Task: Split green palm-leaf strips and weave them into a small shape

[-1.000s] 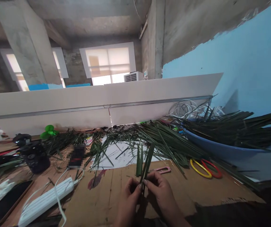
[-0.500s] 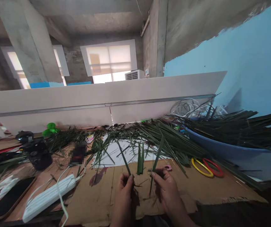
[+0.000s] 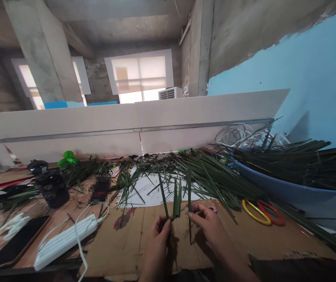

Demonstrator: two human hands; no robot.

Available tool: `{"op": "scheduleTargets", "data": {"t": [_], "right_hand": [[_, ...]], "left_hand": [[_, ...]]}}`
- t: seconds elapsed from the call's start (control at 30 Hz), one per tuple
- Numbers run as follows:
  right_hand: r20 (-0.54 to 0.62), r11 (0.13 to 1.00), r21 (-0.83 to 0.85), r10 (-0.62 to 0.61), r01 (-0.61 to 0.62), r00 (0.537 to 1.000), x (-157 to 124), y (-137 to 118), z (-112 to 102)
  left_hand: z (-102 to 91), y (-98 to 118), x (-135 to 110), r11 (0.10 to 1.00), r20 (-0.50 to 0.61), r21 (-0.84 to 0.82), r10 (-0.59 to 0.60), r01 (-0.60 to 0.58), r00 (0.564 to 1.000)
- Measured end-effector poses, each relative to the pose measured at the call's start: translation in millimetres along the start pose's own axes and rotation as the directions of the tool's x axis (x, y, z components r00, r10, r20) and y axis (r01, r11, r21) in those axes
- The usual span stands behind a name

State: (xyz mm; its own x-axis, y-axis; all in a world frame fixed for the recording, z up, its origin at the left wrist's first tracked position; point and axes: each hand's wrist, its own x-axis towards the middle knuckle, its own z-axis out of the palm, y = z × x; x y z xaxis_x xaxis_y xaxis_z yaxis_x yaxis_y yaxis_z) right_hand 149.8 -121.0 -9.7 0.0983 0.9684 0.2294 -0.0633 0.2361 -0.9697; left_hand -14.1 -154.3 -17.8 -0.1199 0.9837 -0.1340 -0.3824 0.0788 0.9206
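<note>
- Green leaf strip, head view: where was it?
- Pinched in the left hand, over the near cardboard. Second strip was pinched in the right hand. Hands were apart.
- Between them?
- Short leaf pieces, just beyond the fingertips, at the cardboard's far edge.
- Sides?
- Scissors lay right, on the cardboard. Blue basin sat farther right, heaped with leaves. White power strip was left.

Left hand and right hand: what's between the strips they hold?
In the head view, short green leaf pieces, overlapping both cardboard and white sheet.
</note>
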Motion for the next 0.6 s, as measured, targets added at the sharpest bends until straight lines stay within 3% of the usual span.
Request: {"op": "scheduleTargets", "data": {"t": [0.1, 0.33, 0.6], "right_hand": [[-0.039, 0.999, -0.050, -0.023, 0.021, 0.999, -2, -4, 5], [0.139, 0.962, 0.225, 0.122, -0.152, 0.983, -13, -3, 26], [0.127, 0.958, 0.249, 0.113, -0.142, 0.985, -13, 2, 30]], "left_hand": [[-1.2, 0, 0, 0.999, 0.032, 0.040, -0.004, 0.002, 0.999], [-3.9, -7, 8, 0.992, 0.183, 0.119, 0.021, -0.044, 0.983], [-4.1, -7, 6, 0.988, 0.220, 0.152, -0.027, -0.007, 0.975]]}}
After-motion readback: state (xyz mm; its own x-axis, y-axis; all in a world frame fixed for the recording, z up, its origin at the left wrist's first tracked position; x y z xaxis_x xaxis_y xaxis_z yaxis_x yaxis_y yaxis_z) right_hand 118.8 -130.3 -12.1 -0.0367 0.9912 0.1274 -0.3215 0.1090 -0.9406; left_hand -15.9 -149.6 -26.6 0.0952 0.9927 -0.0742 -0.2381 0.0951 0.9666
